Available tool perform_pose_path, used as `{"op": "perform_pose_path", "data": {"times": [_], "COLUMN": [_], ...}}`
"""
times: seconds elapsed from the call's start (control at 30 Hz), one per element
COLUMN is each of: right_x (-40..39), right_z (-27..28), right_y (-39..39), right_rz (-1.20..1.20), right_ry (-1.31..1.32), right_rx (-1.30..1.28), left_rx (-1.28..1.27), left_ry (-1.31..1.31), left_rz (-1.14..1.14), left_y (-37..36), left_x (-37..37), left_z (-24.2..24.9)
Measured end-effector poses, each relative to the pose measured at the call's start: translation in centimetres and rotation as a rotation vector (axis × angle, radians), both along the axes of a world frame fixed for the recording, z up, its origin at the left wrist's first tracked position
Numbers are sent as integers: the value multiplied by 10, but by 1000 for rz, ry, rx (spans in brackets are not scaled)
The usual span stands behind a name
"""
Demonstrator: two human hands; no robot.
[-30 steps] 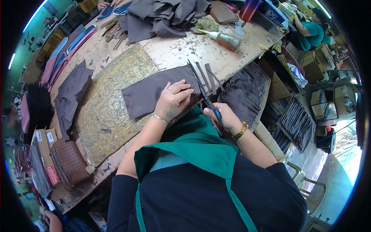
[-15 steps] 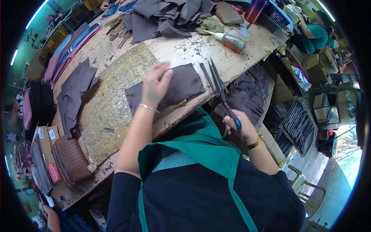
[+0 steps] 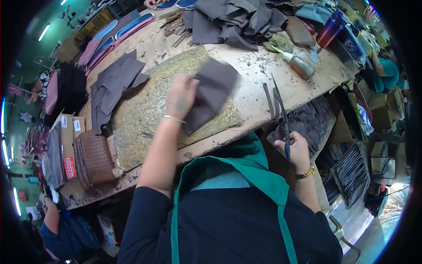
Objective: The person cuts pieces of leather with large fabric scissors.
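My left hand (image 3: 181,94) is closed on the left edge of a dark brown sheet (image 3: 213,92), which is tilted and blurred by motion over the mottled yellowish board (image 3: 136,114). My right hand (image 3: 295,148) grips the handles of dark scissors (image 3: 285,115) beyond the table's front edge. Their blades point away from me and look nearly closed. Narrow dark strips (image 3: 268,100) lie just left of the blades. Another dark brown piece (image 3: 115,83) rests at the board's left.
Dark sheets (image 3: 237,20) are heaped at the back, near a glue bottle (image 3: 300,66) and a tumbler (image 3: 330,28). A woven brown item (image 3: 94,158) and cartons stand at the left. Other people are at the lower left (image 3: 70,233) and upper right (image 3: 386,72).
My left hand has taken hold of the brown sheet, which lay flat on the table, and turned it above the board. The scissors' blades have come together. The camera view has shifted.
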State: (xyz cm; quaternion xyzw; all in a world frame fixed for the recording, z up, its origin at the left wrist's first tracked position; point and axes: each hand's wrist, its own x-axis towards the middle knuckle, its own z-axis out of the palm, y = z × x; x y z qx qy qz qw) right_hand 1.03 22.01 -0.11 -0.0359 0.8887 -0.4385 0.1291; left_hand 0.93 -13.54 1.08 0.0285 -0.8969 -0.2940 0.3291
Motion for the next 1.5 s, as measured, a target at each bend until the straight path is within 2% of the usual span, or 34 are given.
{"op": "perform_pose_path", "data": {"times": [0.03, 0.07, 0.1, 0.13, 0.2, 0.27, 0.3, 0.33, 0.37, 0.4, 0.47, 0.5, 0.53, 0.57, 0.63, 0.67, 0.73, 0.77, 0.8, 0.87, 0.93, 0.97, 1.0, 1.03, 1.07, 1.1, 1.13, 1.17, 1.23, 1.27, 1.33, 1.37, 1.43, 1.5], "right_x": [5, 9, 13, 15, 17, 21, 24, 24, 27, 31, 37, 38, 38, 40, 46, 47, 57, 60, 63, 62, 63, 58, 53, 49, 46, 44, 43, 42, 43, 42, 40, 38, 42, 44], "right_z": [1, 2, 9, 9, 6, 0, -9, -13, -7, -6, 4, 9, 2, -2, -5, 5, -3, -3, -3, -9, -19, -12, -12, -12, -13, -18, -16, -16, -21, -25, -25, -25, -25, -25], "right_y": [0, 0, 0, 3, 9, 13, 14, 13, 11, 9, 1, 0, 3, 2, 5, 8, 9, 9, 8, 9, 8, 5, 5, 6, 8, 4, 0, -2, -5, -9, -12, -13, -13, -13], "right_rz": [18, 27, 53, 21, 115, 89, 95, 112, 138, 155, 160, 210, 265, 273, 309, 347, 248, 205, 158, 147, 84, 187, 183, 227, 269, 315, 308, 293, 253, 232, 173, 152, 141, 123], "right_ry": [13, 27, 42, 42, 110, 60, -16, -85, -70, -93, -182, -161, -164, -172, -143, -123, -117, -161, -211, -281, -424, -315, -331, -280, -233, -104, -98, -122, -171, -185, -203, -252, -310, -309], "right_rx": [-48, -94, -68, -59, -48, -139, -239, -341, -288, -312, -414, -349, -297, -381, -466, -352, -352, -347, -345, -325, -682, -714, -723, -625, -522, -509, -560, -508, -502, -548, -433, -446, -457, -534], "left_rx": [81, -41, 6, -222, -264, -698, -698, -781, -859, -557, -401, -200, -121, -5, 225, 315, 439, 373, 356, 361, 444, 528, 651, 776, 846, 767, 776, 764, 1001, 1000, 432, 429, 56, 50], "left_ry": [-63, -21, 43, 33, -33, -197, -181, -9, 162, 84, 17, -45, -20, -4, -79, -105, -203, -267, -299, -423, -416, -405, -379, -354, -385, -365, -327, -117, -252, -273, -539, -542, -532, -523], "left_rz": [64, 206, 202, 375, 439, 905, 892, 743, 598, 421, 143, 98, -26, -105, -75, -59, -34, 30, 104, 131, 71, 13, -92, -195, -285, -285, -374, -335, -209, -198, 161, 170, 326, 339], "left_y": [-19, -42, -67, -96, -176, -208, -205, -202, -198, -145, -103, -67, -52, -33, -4, 1, 20, 28, 30, 41, 49, 51, 52, 53, 58, 57, 48, 42, 13, -8, -41, -49, -60, -63], "left_x": [7, 13, 19, 29, 46, 62, 54, 46, 41, 25, -15, -35, -62, -89, -144, -173, -197, -198, -211, -209, -198, -188, -175, -156, -120, -94, -74, -57, -23, -11, 7, 15, 33, 39], "left_z": [15, 28, 43, 59, 59, 59, 59, 57, 58, 66, 45, 38, 26, 16, -5, -22, -24, -16, -29, -19, -6, 3, 10, 22, 52, 64, 63, 56, 45, 30, -1, -7, -12, -10]}}
